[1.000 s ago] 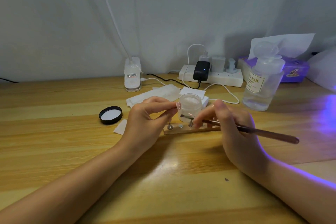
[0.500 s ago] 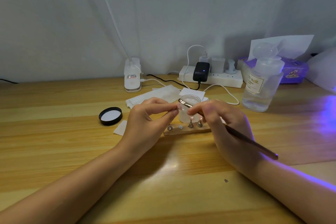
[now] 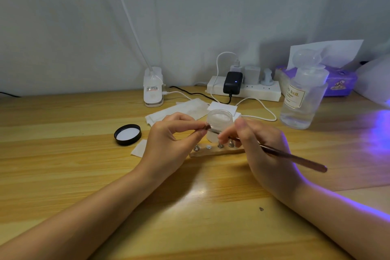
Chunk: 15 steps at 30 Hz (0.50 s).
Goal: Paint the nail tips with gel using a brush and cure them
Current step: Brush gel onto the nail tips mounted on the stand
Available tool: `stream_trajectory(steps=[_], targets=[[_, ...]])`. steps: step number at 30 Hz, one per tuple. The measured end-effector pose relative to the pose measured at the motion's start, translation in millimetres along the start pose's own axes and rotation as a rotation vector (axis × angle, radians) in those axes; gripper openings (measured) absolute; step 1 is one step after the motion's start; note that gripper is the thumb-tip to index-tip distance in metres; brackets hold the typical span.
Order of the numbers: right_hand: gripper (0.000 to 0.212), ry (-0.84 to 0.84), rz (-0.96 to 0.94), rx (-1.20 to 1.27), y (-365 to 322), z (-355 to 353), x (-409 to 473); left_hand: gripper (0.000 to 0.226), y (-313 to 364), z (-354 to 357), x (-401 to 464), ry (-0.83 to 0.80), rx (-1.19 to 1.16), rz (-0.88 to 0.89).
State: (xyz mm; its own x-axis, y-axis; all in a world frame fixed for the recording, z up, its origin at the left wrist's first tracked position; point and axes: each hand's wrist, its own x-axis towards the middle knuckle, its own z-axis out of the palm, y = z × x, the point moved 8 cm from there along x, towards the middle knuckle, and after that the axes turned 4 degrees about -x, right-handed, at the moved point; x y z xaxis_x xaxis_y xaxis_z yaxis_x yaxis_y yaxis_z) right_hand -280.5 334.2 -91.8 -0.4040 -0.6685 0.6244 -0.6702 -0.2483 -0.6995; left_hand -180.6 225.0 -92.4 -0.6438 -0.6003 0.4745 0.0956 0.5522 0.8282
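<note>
While right hand (image 3: pixel 261 154) grips it, brush (image 3: pixel 274 151) tip points left

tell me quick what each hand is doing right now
Left hand: closed, pinching a nail tip between thumb and forefinger.
Right hand: closed around the brush, its bristle end at the nail tip.

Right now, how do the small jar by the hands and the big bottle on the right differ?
The small jar is short, open and holds something cloudy white; its black lid lies apart. The big bottle is taller, capped, labelled, and holds clear liquid. Both are see-through and stand upright on the table.
</note>
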Motion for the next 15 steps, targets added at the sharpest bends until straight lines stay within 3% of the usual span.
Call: stream_trajectory(steps=[3,10,15], targets=[[0.047,0.043,0.043,0.11,3.1,-4.9,-2.5,0.019,0.1,-0.5,0.5,0.001,0.003,0.001],[0.04,0.061,-0.085,-0.139,-9.8,-3.7,0.9,0.021,1.0,-0.5,-0.1,0.001,0.002,0.019],[0.047,0.087,0.005,0.05,-0.2,-9.8,-1.2,0.019,-0.2,-0.7,0.6,0.001,0.002,0.013]])
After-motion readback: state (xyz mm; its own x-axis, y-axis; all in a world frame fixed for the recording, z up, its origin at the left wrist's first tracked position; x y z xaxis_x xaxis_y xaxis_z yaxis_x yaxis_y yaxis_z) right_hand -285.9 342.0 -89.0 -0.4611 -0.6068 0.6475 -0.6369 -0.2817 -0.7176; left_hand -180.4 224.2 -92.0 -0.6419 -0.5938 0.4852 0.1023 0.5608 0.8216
